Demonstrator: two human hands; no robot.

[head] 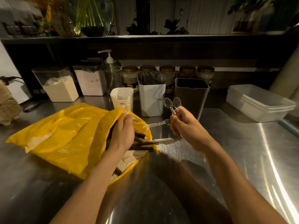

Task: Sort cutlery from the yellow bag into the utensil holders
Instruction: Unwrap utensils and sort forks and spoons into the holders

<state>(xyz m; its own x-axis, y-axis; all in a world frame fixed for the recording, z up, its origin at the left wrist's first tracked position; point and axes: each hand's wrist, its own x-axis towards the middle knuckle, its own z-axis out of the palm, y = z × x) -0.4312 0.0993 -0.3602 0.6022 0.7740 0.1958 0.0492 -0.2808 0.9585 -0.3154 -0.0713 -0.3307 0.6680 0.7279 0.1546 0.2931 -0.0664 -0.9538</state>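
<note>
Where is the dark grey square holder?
In the head view, the dark grey square plastic holder stands right of centre, beside the white plastic holder, behind the right hand.

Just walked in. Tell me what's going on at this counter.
A person is emptying cutlery from the yellow bag on the steel counter. The left hand is at the bag's mouth, pinching a clear piece; dark-handled pieces lie inside. The right hand grips clear plastic spoons, bowls up, in front of the grey holder. The white holder beside it already has clear cutlery.
</note>
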